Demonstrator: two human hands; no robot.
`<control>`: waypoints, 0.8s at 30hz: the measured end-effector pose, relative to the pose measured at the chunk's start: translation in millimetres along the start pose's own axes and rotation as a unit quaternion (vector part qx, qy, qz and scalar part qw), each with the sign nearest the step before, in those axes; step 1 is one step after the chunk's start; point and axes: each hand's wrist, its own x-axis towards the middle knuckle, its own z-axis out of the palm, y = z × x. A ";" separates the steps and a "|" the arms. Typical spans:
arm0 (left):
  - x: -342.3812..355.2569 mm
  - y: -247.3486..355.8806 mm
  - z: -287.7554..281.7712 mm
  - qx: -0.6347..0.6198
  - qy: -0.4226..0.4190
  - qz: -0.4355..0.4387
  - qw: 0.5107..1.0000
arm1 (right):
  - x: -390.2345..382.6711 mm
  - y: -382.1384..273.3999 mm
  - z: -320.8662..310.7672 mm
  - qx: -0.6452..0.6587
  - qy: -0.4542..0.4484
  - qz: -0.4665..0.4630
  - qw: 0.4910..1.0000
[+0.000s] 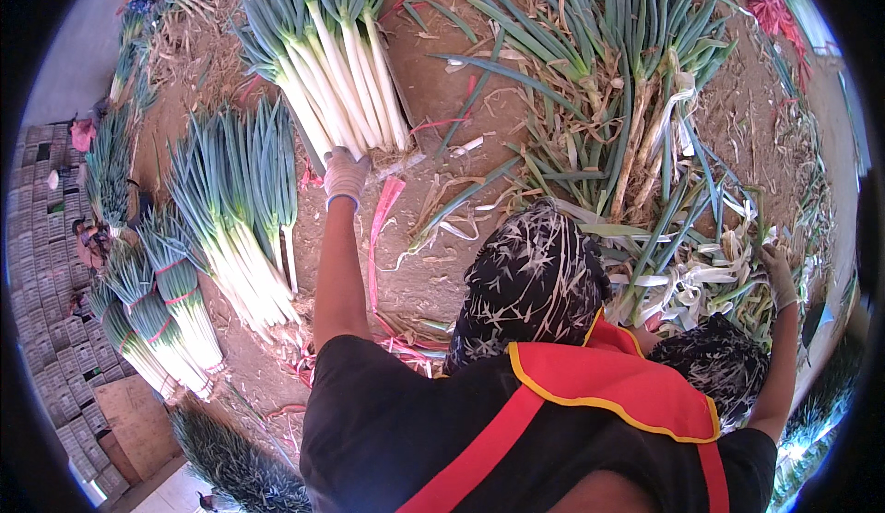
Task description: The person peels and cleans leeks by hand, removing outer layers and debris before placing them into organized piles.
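My left hand (345, 174), in a pale knit glove, grips the root ends of trimmed leeks (333, 59) with long white stalks, lying on a board at the upper middle. My right hand (774, 271), also gloved, is at the far right beside loose leaves and peelings (682, 264), fingers curled on something I cannot make out. Above it lies a pile of untrimmed leeks (634, 98) with dry, brownish outer leaves.
Trimmed leeks (244, 246) and banded bundles (184, 310) lie at left, red ties (385, 204) on the dirt (442, 273). My patterned knees (525, 283) fill the lower middle. Other people (92, 241) are at the far left, beside stacked pale blocks (51, 301).
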 end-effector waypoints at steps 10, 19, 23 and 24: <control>13.6 17.1 -21.3 -0.029 0.044 0.022 0.998 | -12.6 -5.1 4.4 -0.042 0.002 -0.009 0.999; 44.1 75.5 -3.6 0.056 0.018 -0.009 0.998 | -22.3 -22.3 9.8 -0.054 0.001 -0.049 0.997; 38.5 76.8 -6.9 0.066 0.019 0.004 0.998 | -25.2 -20.9 10.6 -0.068 -0.002 -0.050 0.996; 36.8 75.8 -7.5 0.074 0.016 0.008 0.997 | -29.2 -26.8 12.4 -0.063 0.003 -0.036 0.997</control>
